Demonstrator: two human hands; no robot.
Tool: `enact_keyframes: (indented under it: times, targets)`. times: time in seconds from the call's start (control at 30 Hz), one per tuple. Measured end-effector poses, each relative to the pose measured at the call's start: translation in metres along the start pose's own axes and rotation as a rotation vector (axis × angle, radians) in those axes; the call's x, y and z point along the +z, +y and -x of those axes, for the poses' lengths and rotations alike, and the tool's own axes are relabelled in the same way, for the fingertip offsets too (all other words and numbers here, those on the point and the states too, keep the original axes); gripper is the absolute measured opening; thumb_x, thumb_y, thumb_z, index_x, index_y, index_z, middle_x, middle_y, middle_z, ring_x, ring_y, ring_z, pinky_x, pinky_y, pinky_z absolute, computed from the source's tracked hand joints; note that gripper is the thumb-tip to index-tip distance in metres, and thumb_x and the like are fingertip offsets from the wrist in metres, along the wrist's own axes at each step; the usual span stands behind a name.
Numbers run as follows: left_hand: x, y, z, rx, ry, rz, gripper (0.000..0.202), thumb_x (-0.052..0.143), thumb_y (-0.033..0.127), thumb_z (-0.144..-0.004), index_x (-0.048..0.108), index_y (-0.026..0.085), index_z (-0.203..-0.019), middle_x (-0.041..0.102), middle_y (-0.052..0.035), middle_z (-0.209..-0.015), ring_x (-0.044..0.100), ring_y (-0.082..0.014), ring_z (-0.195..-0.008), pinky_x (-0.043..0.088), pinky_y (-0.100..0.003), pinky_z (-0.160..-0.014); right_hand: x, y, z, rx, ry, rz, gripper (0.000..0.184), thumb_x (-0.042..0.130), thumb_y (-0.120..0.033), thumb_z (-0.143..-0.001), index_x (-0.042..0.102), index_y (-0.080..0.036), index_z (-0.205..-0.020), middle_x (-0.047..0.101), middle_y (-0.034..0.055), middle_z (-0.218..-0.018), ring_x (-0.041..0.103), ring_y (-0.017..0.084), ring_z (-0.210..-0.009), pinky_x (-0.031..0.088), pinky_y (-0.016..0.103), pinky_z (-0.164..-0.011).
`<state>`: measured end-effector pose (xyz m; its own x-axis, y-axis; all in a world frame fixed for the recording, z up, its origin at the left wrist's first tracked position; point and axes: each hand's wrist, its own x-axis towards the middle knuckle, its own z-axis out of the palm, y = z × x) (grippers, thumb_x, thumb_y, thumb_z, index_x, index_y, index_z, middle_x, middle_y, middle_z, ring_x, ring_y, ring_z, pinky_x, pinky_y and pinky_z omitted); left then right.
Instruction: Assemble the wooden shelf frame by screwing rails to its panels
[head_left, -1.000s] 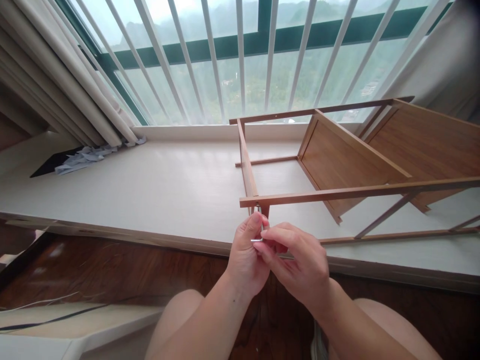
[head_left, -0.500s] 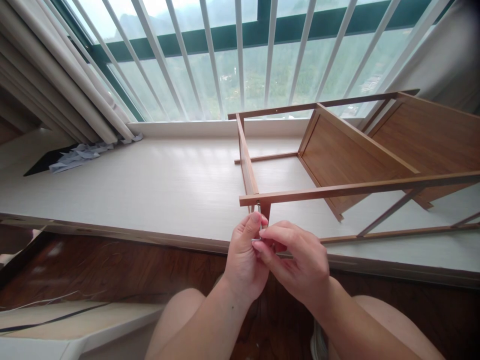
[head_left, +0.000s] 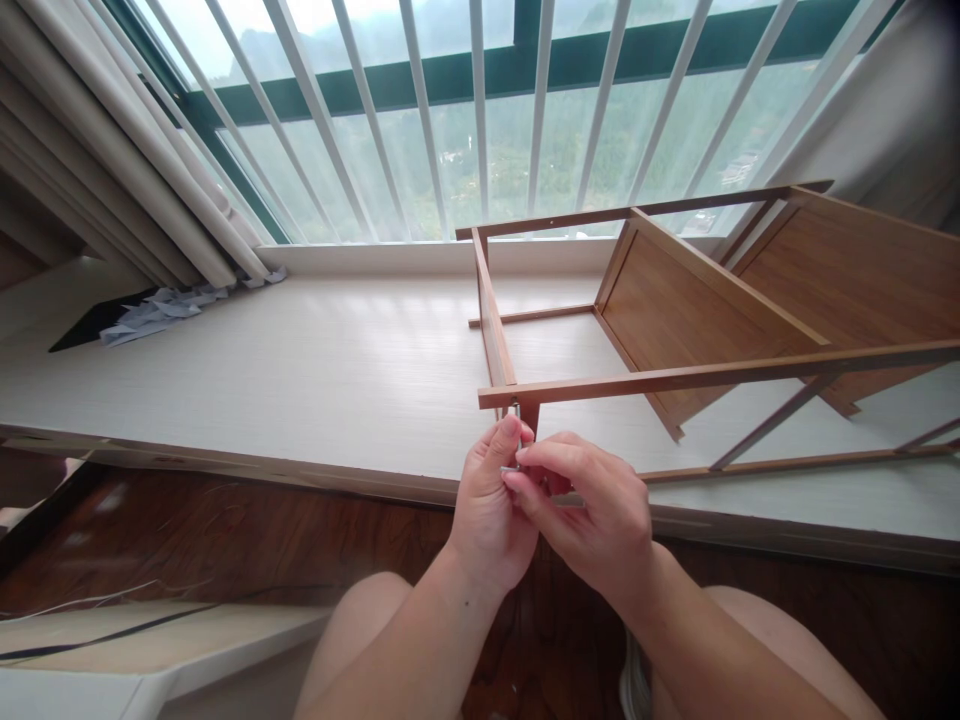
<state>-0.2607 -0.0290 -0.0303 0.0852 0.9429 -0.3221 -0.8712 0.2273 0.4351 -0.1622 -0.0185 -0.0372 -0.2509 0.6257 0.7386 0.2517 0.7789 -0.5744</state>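
A small wooden shelf unit (head_left: 675, 330) lies on its side on the white window ledge (head_left: 315, 370), its thin rails reaching toward me. A metal hex key (head_left: 516, 420) stands upright under the near corner of the frame. My left hand (head_left: 491, 500) pinches the key's shaft just below the rail. My right hand (head_left: 592, 520) is closed on the key's lower bent end, its fingertips touching the left hand's.
Pleated curtains (head_left: 112, 150) hang at the left, with crumpled paper scraps (head_left: 165, 305) and a dark sheet on the ledge below them. White window bars (head_left: 480, 110) stand behind the ledge. Dark wood floor (head_left: 187, 540) and my bare knees are below.
Both hands have risen slightly toward the frame corner, and the key's bent end is now more covered by the fingers. The shelf unit has stayed put.
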Motion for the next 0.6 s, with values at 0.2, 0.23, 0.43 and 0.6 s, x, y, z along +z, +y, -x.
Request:
enact_keyframes:
  times: [0.2, 0.23, 0.43, 0.6]
  targets:
    - [0.0009, 0.0007, 0.0004, 0.002, -0.001, 0.023, 0.029, 0.077, 0.038, -0.073, 0.059, 0.015, -0.075, 0.054, 0.0037, -0.058, 0.054, -0.0082, -0.054, 0.044, -0.019, -0.055, 0.0017, -0.0002, -0.001, -0.007, 0.007, -0.026, 0.022, 0.066, -0.01, -0.082, 0.06, -0.021, -0.1, 0.063, 0.0015, -0.079, 0.06, 0.013, -0.071, 0.051, 0.026, -0.065]
    - [0.0011, 0.0007, 0.0003, 0.002, 0.0, 0.027, 0.028, 0.076, 0.038, -0.073, 0.059, 0.015, -0.075, 0.054, 0.0037, -0.058, 0.054, -0.0081, -0.054, 0.044, -0.019, -0.056, 0.0019, -0.0003, -0.0013, -0.008, 0.011, -0.029, 0.023, 0.067, -0.01, -0.081, 0.06, -0.02, -0.1, 0.063, 0.0014, -0.078, 0.059, 0.013, -0.071, 0.051, 0.026, -0.065]
    - [0.0017, 0.0014, 0.0005, 0.001, -0.021, 0.029, 0.027, 0.074, 0.037, -0.076, 0.059, 0.015, -0.074, 0.052, 0.0042, -0.057, 0.052, -0.007, -0.052, 0.042, -0.019, -0.054, 0.0027, -0.0017, -0.0025, 0.031, 0.041, -0.015, 0.021, 0.069, -0.009, -0.079, 0.058, -0.019, -0.093, 0.057, -0.001, -0.072, 0.053, 0.011, -0.065, 0.046, 0.024, -0.06]
    - [0.0023, 0.0034, 0.0008, 0.001, -0.025, 0.0, 0.025, 0.073, 0.034, -0.077, 0.058, 0.015, -0.072, 0.052, 0.0039, -0.057, 0.052, -0.0071, -0.053, 0.043, -0.019, -0.056, 0.0024, -0.0027, -0.003, 0.012, 0.036, 0.009, 0.019, 0.068, -0.009, -0.078, 0.056, -0.019, -0.089, 0.055, -0.0003, -0.071, 0.051, 0.012, -0.065, 0.043, 0.026, -0.059]
